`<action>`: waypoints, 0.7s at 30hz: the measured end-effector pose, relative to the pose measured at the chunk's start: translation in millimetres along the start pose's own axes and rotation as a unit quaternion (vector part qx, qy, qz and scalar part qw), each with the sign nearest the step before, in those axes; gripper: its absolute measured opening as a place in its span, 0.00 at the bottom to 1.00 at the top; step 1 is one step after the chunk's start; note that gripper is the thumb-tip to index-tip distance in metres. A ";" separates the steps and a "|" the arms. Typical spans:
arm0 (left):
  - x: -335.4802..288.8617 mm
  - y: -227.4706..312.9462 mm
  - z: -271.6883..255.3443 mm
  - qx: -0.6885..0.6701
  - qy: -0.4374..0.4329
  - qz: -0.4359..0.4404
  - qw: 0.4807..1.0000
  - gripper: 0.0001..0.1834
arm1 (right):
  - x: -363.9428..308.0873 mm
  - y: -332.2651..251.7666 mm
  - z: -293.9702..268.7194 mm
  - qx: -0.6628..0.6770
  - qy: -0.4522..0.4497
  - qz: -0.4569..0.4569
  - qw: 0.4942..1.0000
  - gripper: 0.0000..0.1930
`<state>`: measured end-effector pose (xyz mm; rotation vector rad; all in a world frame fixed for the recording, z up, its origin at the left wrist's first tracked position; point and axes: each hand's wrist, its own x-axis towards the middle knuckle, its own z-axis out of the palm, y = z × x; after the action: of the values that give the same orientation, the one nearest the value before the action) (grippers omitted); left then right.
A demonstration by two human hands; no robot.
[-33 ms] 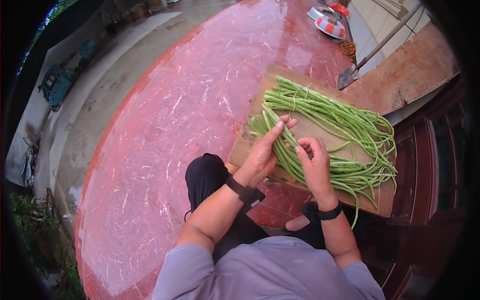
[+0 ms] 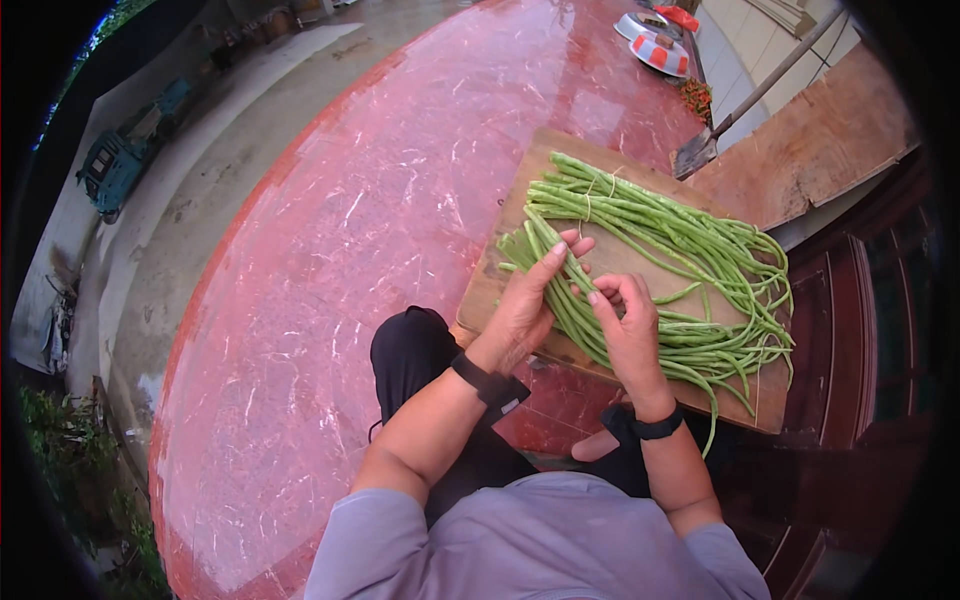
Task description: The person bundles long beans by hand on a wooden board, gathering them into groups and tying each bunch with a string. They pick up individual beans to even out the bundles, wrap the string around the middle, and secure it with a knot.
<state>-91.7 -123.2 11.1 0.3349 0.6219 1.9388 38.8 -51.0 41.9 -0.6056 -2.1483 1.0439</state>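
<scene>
Long green beans lie in two bunches on a wooden board (image 2: 512, 215). The far bunch (image 2: 640, 208) has a thin tie around it near its left end. My left hand (image 2: 530, 300) is wrapped round the left part of the near bunch of long beans (image 2: 580, 325), thumb on top. Close beside it, my right hand (image 2: 630, 315) has its thumb and fingers pinched together over the same beans. What sits between those fingertips is too small to make out. On the right the bean tips tangle, and one bean hangs past the board's near edge.
Beneath the board is a red, glossy floor (image 2: 400, 200). A shovel (image 2: 698, 150) leans by a plywood sheet (image 2: 810, 150) at the far right. Basins (image 2: 658, 55) stand beyond it. Dark red door panels (image 2: 850, 340) flank the right side; a teal vehicle (image 2: 112, 170) is far left.
</scene>
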 end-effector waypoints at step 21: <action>-3.1 -6.5 4.5 0.057 0.040 0.039 0.997 0.27 | -12.4 0.9 -0.1 -0.061 0.074 0.030 0.995 0.03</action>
<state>-83.3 -122.5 11.3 0.3592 0.7854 2.0037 47.3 -58.4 36.7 -0.7844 -2.0855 0.8732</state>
